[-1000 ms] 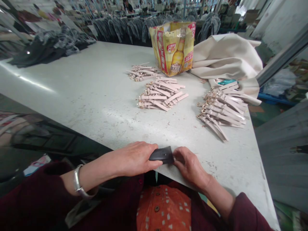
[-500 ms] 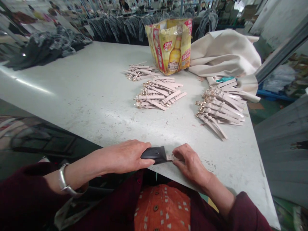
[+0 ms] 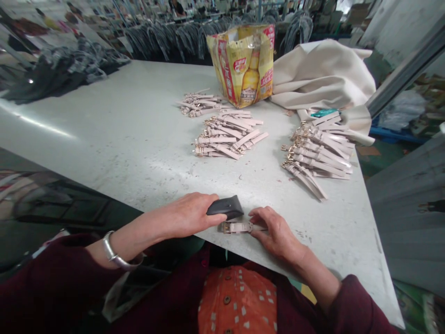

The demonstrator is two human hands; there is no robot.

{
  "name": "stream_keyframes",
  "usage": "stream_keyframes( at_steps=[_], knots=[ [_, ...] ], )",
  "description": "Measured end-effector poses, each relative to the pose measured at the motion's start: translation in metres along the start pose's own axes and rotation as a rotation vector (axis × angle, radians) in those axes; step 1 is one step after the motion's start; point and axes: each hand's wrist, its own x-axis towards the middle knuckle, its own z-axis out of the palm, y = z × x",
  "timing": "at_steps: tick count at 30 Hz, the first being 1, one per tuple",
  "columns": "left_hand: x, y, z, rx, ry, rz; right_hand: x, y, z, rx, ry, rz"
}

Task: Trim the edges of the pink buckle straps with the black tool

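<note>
The left hand (image 3: 200, 211) is closed on a black, smooth, oblong block with a small round mark on its top face (image 3: 225, 207), thumb along the near side and fingers over the far side. The right hand (image 3: 276, 229) is half curled, thumb and forefinger a little apart, at the right end of a pale pinkish-beige narrow strap with a metal buckle (image 3: 239, 227); whether those fingers pinch it firmly, I cannot tell. That strap lies at the near edge of the pale grey smooth-topped desk (image 3: 146, 148), buckle to the left, just on the near side of the block. Whether the block rests on the desk or is slightly raised is also unclear.

For good handling, the left grip would best stay behind the block's right end, so that its whole front part is free and no fingertip comes between block and strap. The right hand should keep the strap flat and straight, with light tension and no twist at the buckle. Being so near the edge, the strap could slip off if let go; a little farther onto the desk seems safer. The metal buckle might scratch the smooth strap if the block bears down on it.

Farther off, two loose heaps of similar beige buckled straps, at centre (image 3: 231, 134) and right (image 3: 316, 153), lie well apart from both hands.
</note>
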Motion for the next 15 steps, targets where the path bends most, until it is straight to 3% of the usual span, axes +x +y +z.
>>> stream_keyframes(
  at_steps=[7,11,15],
  knots=[
    [-0.028,-0.011,0.003,-0.086,-0.111,0.037,0.000,0.003,0.002,-0.008,0.018,-0.026],
    [-0.023,-0.001,0.010,-0.091,-0.128,0.037,0.001,0.004,0.002,0.004,0.018,-0.040],
    [-0.013,0.011,0.013,-0.106,-0.065,0.041,0.001,0.002,0.004,-0.004,0.025,-0.016]
  ],
)
